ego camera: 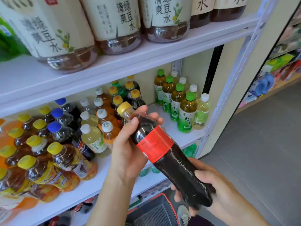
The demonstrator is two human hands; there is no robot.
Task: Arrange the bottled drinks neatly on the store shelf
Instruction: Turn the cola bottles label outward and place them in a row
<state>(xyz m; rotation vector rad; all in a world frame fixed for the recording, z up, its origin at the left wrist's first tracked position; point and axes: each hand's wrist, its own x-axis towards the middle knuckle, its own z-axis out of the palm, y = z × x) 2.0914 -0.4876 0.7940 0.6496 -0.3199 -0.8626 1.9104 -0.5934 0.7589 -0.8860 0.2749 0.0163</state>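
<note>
A dark cola bottle (177, 167) with a yellow cap and a red label is tilted in front of the middle shelf (184, 137), cap toward the shelf. My left hand (130, 147) grips its shoulder just above the label. My right hand (211, 188) grips its base from below. Behind the cap stand several yellow-capped cola bottles (130, 93). To the right of them, past a bare strip of shelf, stand green tea bottles (179, 101) with green caps.
Yellow-capped tea bottles (40, 160), blue-capped bottles (61, 129) and white-capped bottles (96, 126) crowd the shelf's left. Large cream-labelled bottles (114, 22) fill the upper shelf. A black basket with a red rim (156, 211) sits on the floor below. The aisle floor (260, 144) lies to the right.
</note>
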